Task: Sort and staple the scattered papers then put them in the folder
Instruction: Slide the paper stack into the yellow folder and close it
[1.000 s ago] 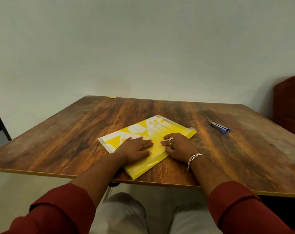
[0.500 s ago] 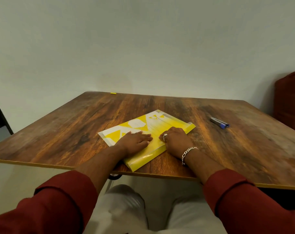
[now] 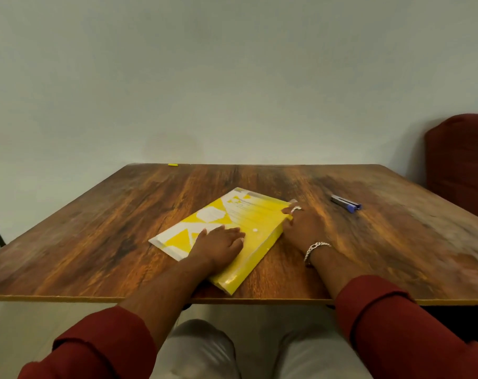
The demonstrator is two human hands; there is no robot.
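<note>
left hand (image 3: 218, 242) lies flat, fingers straight, on the yellow folder (image 3: 248, 222) on the bench (image 3: 95, 228), while right hand (image 3: 300, 225) pinches its far right corner.

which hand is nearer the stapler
Right. The right hand sits at the folder's far right corner, a short way left of the stapler. The left hand lies flat on the folder, farther off.

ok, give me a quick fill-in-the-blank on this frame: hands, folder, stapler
1. The left hand lies flat on the ____ folder.
2. The right hand touches the folder's ____ edge.
3. The stapler lies on the table to the ____ of the folder.
4. The bracelet is on the ____ wrist.

Missing words: yellow; right; right; right
</note>
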